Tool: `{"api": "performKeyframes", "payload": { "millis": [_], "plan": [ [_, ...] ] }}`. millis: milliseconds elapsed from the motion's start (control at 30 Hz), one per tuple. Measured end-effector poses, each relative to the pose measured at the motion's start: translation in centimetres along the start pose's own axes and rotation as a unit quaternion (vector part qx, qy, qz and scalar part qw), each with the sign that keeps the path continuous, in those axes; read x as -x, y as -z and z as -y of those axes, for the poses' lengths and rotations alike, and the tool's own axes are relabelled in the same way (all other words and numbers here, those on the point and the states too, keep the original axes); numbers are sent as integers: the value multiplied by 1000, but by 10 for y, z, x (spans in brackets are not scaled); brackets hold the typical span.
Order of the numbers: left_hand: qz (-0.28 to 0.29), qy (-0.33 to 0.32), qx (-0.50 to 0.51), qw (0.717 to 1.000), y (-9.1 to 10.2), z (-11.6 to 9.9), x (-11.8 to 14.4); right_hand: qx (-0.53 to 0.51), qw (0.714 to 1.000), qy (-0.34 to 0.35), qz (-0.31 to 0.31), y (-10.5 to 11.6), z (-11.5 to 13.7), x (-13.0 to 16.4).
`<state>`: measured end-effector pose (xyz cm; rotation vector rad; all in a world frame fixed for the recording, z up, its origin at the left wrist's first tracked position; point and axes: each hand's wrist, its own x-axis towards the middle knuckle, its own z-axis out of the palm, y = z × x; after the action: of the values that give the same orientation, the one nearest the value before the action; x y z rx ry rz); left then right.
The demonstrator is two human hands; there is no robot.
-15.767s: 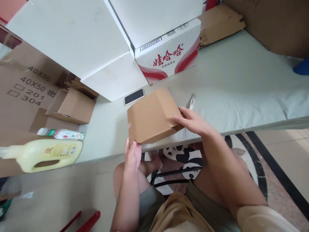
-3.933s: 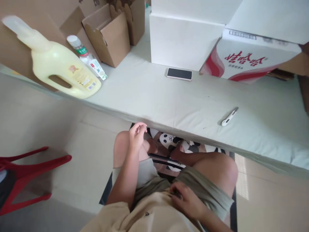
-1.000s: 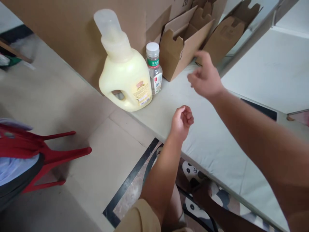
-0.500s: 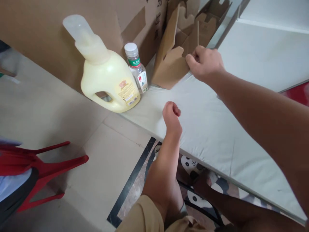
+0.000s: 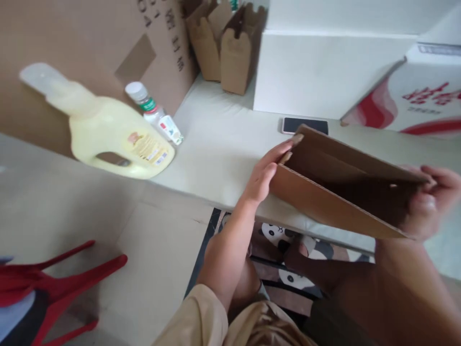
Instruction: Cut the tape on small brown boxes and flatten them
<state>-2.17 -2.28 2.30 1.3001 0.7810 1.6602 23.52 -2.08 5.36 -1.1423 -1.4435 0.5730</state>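
A brown cardboard box (image 5: 334,202) with an open top is held tilted above the near edge of the covered table (image 5: 209,163). My left hand (image 5: 261,180) grips its left end, fingers over the rim and thumb against the outer side. At the right end my right hand (image 5: 428,202) is closed on the cardboard, thumb over the wall and some fingers hidden. The inside looks dark, and its bottom is hard to make out. Just behind the box lies a phone (image 5: 305,126), dark screen facing up.
Left stand a pale yellow jug (image 5: 118,134) and a small clear bottle (image 5: 154,113), before a large carton (image 5: 97,53). Smaller cardboard boxes (image 5: 236,62) stand at the back, beside a white box (image 5: 306,72) and a red-and-white package (image 5: 414,96). A red stool (image 5: 72,283) is on the floor.
One cardboard box has come from the back group to in front of me, now in both hands. My left hand has closed on it. The view has swung right, showing the phone and white box.
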Motion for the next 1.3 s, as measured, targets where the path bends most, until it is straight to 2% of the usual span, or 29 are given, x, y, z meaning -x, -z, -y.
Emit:
{"api": "performKeyframes", "payload": {
  "millis": [67, 167, 267, 367, 433, 533, 633, 767, 967, 1167, 1300],
  "plan": [
    [-12, -8, -26, 1000, -9, 7, 1, -77, 997, 14, -28, -3, -3, -4],
    [10, -8, -94, 995, -12, 11, 1, -120, 990, -64, -24, -5, -8, -9],
    [-63, -13, -174, 983, -13, 11, -1, -153, 978, -144, 2, -4, -18, -8],
    [-132, 7, -199, 971, -20, 13, -5, -183, 966, -175, 54, 1, -27, -5],
    [-167, 9, -204, 965, -28, 17, -8, -188, 965, -167, 70, 6, -31, -6],
    [-180, -4, -180, 967, -40, 24, -15, -178, 975, -123, 42, 15, -34, -8],
    [-168, -1, -171, 971, -47, 31, -19, -190, 977, -98, 11, 24, -40, -8],
    [-145, 0, -208, 967, -49, 36, -20, -214, 974, -76, 8, 34, -49, -6],
    [-111, 22, -234, 966, -59, 35, -18, -195, 977, -87, 2, 46, -51, -5],
    [-157, 1, -202, 967, -65, 35, -17, -179, 983, -41, 29, 49, -56, -2],
    [-206, 4, -186, 961, -51, 36, -25, -157, 983, -90, 19, 48, -61, -1]
  ]
}}
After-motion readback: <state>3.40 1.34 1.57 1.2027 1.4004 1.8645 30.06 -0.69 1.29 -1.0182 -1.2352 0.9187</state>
